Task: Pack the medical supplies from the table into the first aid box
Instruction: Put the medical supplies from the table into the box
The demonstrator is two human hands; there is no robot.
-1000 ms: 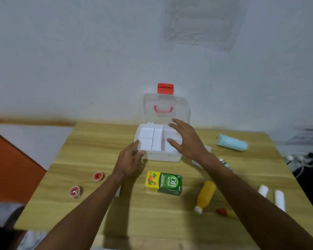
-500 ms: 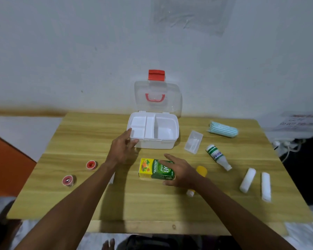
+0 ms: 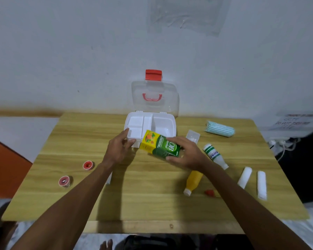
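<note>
The white first aid box (image 3: 167,123) stands open at the table's far middle, its clear lid (image 3: 154,99) with a red latch leaning back against the wall. My right hand (image 3: 186,153) grips a green and yellow carton (image 3: 160,146), lifted and tilted just in front of the box's near edge. My left hand (image 3: 119,149) holds the box's front left corner, thumb on the rim. Two compartments on the left and a larger one on the right look bare.
On the wooden table (image 3: 152,201) lie two red tape rolls (image 3: 88,165) (image 3: 64,181) at left, a yellow bottle (image 3: 193,181), a white bottle (image 3: 214,156), two white bandage rolls (image 3: 244,179) (image 3: 261,184), a striped blue pack (image 3: 220,129), a clear small case (image 3: 192,136) and a red cap (image 3: 209,192).
My right hand left the box, came down onto the carton, gripped it and lifted it toward the box. My left hand stayed at the box's corner.
</note>
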